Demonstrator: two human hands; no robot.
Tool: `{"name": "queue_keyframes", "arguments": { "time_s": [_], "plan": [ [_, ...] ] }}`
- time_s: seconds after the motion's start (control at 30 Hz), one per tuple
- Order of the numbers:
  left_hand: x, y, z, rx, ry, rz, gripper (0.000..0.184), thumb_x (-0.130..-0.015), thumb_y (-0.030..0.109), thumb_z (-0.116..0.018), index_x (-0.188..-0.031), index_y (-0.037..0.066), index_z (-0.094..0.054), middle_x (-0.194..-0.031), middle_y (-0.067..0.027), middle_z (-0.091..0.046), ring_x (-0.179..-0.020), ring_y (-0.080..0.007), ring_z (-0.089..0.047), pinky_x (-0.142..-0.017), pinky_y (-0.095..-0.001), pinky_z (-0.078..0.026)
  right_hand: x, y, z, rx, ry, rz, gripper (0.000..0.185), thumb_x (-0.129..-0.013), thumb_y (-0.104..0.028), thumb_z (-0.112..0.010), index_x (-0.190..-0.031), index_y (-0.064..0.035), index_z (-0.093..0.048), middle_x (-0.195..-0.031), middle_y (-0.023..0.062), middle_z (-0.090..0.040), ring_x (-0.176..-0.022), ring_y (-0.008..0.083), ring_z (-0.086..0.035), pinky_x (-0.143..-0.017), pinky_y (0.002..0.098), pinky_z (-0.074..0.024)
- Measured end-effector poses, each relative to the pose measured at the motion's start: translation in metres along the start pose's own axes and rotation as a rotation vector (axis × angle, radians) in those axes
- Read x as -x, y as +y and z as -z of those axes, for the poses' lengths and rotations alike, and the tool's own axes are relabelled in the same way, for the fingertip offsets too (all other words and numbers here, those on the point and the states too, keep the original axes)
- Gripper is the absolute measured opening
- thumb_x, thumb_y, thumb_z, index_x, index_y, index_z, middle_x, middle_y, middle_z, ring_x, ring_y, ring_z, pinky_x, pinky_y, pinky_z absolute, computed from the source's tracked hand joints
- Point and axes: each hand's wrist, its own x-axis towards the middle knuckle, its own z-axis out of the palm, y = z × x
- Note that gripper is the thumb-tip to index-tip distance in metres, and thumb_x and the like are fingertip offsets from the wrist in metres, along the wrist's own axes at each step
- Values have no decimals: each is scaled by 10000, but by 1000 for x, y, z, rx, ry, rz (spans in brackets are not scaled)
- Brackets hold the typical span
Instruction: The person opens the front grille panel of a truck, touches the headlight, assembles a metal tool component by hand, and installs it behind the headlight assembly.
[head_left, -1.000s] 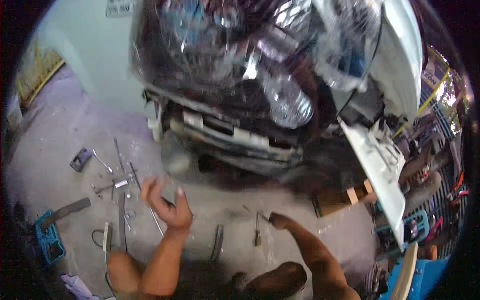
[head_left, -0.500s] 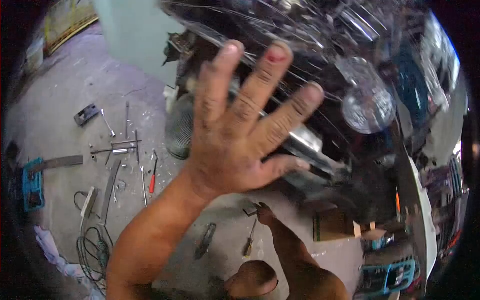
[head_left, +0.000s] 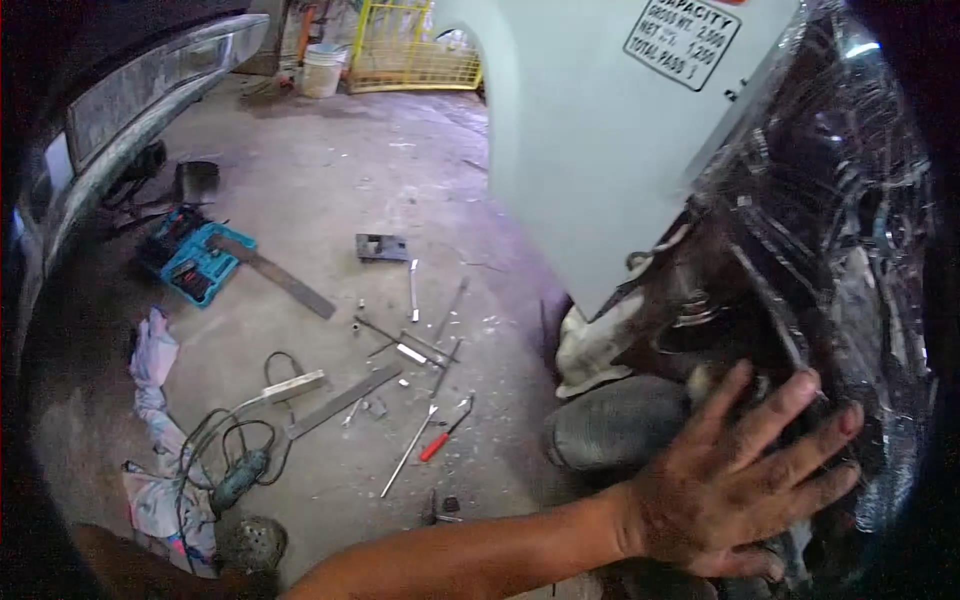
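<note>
My left hand (head_left: 740,480) is at the lower right, its back towards me and its fingers spread. It holds nothing. Its fingertips overlap the dark exposed front of a vehicle, where clear plastic film (head_left: 770,230) hangs; whether they touch it I cannot tell. Just left of the hand is a dark rounded tyre (head_left: 620,425), partly covered by the hand and wrist. Above the tyre a pale vehicle panel (head_left: 590,130) carries printed capacity lettering. My right hand does not show.
On the floor lie a red-handled screwdriver (head_left: 434,447), a cross wrench (head_left: 425,355), flat metal strips (head_left: 345,400) and a corded power tool (head_left: 240,480). Farther left are a blue tool case (head_left: 215,275) and a patterned cloth (head_left: 150,400). A white bucket (head_left: 322,72) stands by yellow metalwork (head_left: 415,55).
The view has swung left, bringing the lettered panel and more floor into sight. My left hand has shifted from the middle to the lower right, still spread. An arm seen low down earlier is gone.
</note>
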Motion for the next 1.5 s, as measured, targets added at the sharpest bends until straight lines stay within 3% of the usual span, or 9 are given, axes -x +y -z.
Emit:
{"name": "queue_keyframes", "arguments": {
  "time_s": [0.27, 0.67, 0.93, 1.03, 1.23, 1.3, 1.4, 1.47, 1.5],
  "plan": [
    [7, -4, -17, -168, 69, -31, 758, -1013, 622, -283, -1439, 47, -532, -1624, -197, -337, -1529, -437, -214, -1175, -692, -184, -1, 2, -4, -41, -31, -31, 471, -995, -310, -547, -1402, -73, -550, -1001, 148, -627, -889, 258, -608, -787, 421, -520],
    [10, -5, -19, -198, 71, -47, 683, -995, 560, -369, -1436, 66, -539, -1614, -184, -364, -1516, -410, -263, -1150, -648, -290, 26, -1, -9, -129, -34, -39, 483, -986, -382, -580, -1368, -86, -591, -915, 103, -637, -811, 216, -598, -711, 389, -510],
    [5, 5, -3, -118, 52, 19, 640, -1031, 560, -321, -1463, 138, -533, -1627, -136, -359, -1519, -365, -263, -1201, -569, -232, 83, -43, 29, -313, -15, 24, 496, -980, -430, -601, -1346, -95, -618, -857, 74, -643, -758, 187, -591, -660, 367, -503],
    [-1, 9, 3, -173, 3, 51, 601, -1021, 615, -386, -1463, 245, -552, -1590, -85, -428, -1502, -359, -279, -1173, -557, -292, 130, -79, 67, -466, -24, 71, 501, -978, -448, -609, -1337, -98, -628, -836, 63, -645, -738, 177, -589, -640, 359, -500],
    [-11, 14, 26, -143, -191, 7, 686, -885, 640, -648, -1441, 245, -573, -1595, -150, -374, -1465, -417, -292, -1164, -583, -284, 249, -157, 165, -883, -96, 132, 514, -974, -484, -626, -1321, -105, -648, -792, 40, -650, -699, 156, -584, -602, 343, -495],
    [-21, 29, 55, 63, -272, 101, 732, -853, 489, -765, -1478, 193, -527, -1561, -198, -374, -1461, -439, -308, -1139, -588, -336, 293, -180, 186, -1077, -92, 101, 519, -972, -496, -631, -1315, -107, -655, -778, 33, -651, -686, 149, -582, -589, 337, -493],
    [32, 67, 89, 258, -405, 162, 816, -821, 450, -823, -1463, 78, -483, -1438, -270, -456, -1349, -468, -446, -1098, -592, -376, 344, -213, 196, -1428, 6, -33, 362, -958, -299, -728, -1179, -16, -689, -1008, 56, -728, -807, 136, -631, -734, 302, -508],
    [60, 112, 119, 451, -803, 558, 525, -929, 277, -733, -1368, 34, -578, -1246, -213, -616, -1182, -358, -609, -1021, -495, -489, 377, -251, 213, -1559, 183, -85, 349, -967, -284, -717, -1185, -13, -685, -1006, 49, -727, -819, 135, -635, -737, 301, -509],
    [77, 138, 130, 464, -775, 647, 353, -962, 188, -680, -1261, 11, -624, -1223, -178, -639, -1151, -306, -615, -954, -446, -511, 404, -276, 236, -1740, 274, -48, 366, -966, -286, -721, -1203, -11, -675, -1006, 50, -729, -830, 132, -640, -738, 297, -508]
  ]
}}
